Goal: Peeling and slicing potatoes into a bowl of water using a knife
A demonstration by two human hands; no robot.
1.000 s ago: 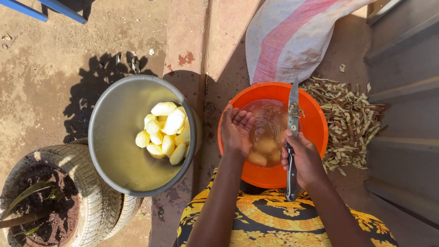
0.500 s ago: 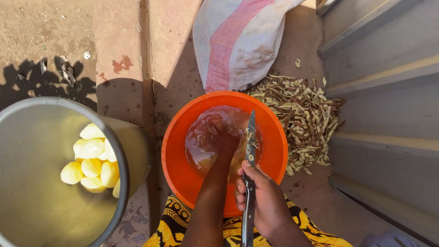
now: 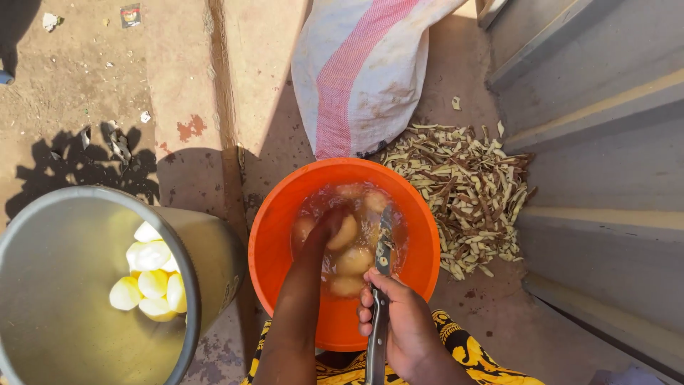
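Several potatoes point(image 3: 354, 260) sit in cloudy water in the orange basin point(image 3: 274, 235) in front of me. My left hand point(image 3: 329, 227) is sunk in among them, fingers curled onto one potato. My right hand point(image 3: 402, 324) is wrapped tight around the knife point(image 3: 380, 285) handle, blade over the water. Wet, they look slick and hard, best cupped whole in the palm.

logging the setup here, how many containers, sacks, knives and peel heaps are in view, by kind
Containers: 2, the round orange plastic basin of water and the grey metal pot holding pale peeled tubers.
Sacks: 1, the white woven sack with a pink stripe.
Knives: 1, the steel knife in the right hand; the left hand is in the water.
Peel heaps: 1, the tan peelings.
Total: 5
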